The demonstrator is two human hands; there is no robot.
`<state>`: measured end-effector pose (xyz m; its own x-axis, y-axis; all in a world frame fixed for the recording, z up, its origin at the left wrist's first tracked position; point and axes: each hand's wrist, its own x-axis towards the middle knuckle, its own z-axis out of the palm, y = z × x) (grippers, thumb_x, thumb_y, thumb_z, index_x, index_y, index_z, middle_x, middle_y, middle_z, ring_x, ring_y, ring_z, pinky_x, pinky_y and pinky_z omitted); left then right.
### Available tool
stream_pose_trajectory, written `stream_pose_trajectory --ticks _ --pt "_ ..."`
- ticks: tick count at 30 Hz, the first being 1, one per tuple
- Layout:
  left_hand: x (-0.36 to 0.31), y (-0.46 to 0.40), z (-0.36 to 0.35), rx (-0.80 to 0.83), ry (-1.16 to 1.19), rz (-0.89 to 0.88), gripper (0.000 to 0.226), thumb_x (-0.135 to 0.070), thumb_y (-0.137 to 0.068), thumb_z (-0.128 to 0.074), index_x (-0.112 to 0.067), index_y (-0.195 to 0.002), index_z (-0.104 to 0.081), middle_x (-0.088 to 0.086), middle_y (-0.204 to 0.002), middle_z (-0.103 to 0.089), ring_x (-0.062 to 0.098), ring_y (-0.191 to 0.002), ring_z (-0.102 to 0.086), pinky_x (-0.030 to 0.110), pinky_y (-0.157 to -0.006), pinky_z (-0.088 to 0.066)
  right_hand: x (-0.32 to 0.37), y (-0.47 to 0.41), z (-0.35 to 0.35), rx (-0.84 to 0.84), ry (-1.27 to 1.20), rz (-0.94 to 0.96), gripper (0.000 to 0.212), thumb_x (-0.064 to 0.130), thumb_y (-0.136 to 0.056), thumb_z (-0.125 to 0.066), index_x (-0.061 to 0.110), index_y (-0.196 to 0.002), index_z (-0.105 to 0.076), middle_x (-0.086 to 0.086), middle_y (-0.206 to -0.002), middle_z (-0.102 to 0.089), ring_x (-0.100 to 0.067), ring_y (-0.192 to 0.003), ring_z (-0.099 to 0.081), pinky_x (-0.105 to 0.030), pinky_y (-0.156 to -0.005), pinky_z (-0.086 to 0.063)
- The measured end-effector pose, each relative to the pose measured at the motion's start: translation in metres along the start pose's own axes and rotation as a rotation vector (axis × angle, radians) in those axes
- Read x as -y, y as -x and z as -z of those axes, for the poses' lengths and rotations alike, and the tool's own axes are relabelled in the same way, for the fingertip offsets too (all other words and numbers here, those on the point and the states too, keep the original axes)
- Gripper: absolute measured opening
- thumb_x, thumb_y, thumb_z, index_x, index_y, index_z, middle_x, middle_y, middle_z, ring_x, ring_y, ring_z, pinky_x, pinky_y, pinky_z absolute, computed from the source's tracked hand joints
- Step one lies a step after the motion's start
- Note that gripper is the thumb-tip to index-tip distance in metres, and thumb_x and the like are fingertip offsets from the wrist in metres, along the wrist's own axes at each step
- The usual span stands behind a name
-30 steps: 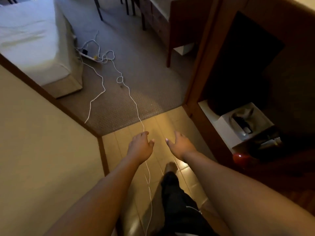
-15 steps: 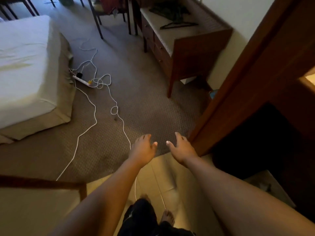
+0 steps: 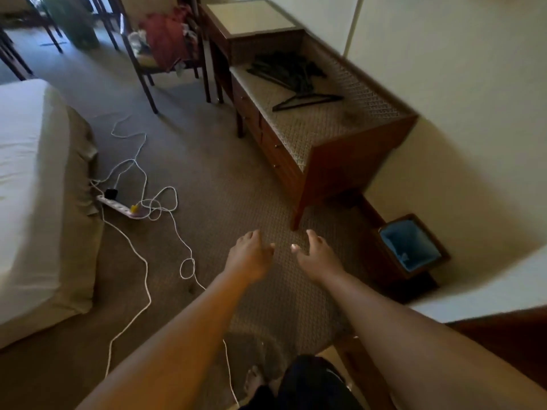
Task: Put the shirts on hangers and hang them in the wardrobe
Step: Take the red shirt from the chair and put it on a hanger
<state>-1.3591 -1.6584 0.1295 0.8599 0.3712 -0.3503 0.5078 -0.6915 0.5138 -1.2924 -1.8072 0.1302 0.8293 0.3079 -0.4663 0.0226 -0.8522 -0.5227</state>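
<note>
Ahead of the person, two bare hands reach out side by side over the carpet: the left hand [image 3: 248,258] and the right hand [image 3: 317,258], both with fingers loosely spread and holding nothing, thumbs turned toward each other and apart. Beyond the right hand stands one low wooden desk [image 3: 349,155]; on its patterned top lie a heap of dark hangers [image 3: 285,72], too tangled to count, and one single hanger [image 3: 307,102] lying apart, nearer the hands. Just right of the right hand, one small bin [image 3: 410,245] against the wall holds a blue liner; nothing more can be made out inside it. Far beyond the left hand, one chair [image 3: 154,57] carries a pile of red clothing [image 3: 165,37]. Left of the left hand, one power strip [image 3: 120,205] lies among white cables [image 3: 165,220] beside the bed [image 3: 29,184].
</note>
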Motion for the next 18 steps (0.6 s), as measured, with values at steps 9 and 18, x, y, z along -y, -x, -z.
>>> stream_pose_trajectory --ticks 9,18 --pt "-0.011 -0.219 0.1 -0.016 -0.061 -0.058 0.056 -0.04 -0.098 -0.045 -0.016 -0.146 -0.03 0.008 -0.15 -0.035 0.024 -0.138 -0.033 0.041 -0.109 -0.032 0.104 -0.2 0.048 -0.058 -0.017 0.041 0.068 0.053 -0.096 -0.04 0.025 -0.153 -0.013 -0.007 -0.158 -0.021 -0.027 -0.142 -0.028 -0.045 -0.11 -0.031" --pt "-0.034 -0.446 0.204 0.03 -0.011 -0.096 0.057 -0.039 -0.098 -0.045 -0.019 -0.148 -0.028 0.005 -0.152 -0.032 0.023 -0.139 -0.031 0.043 -0.112 -0.032 0.213 -0.403 0.113 -0.059 -0.028 -0.009 0.067 0.053 -0.096 -0.04 0.024 -0.152 -0.016 -0.009 -0.155 -0.027 -0.028 -0.141 -0.031 -0.045 -0.11 -0.032"
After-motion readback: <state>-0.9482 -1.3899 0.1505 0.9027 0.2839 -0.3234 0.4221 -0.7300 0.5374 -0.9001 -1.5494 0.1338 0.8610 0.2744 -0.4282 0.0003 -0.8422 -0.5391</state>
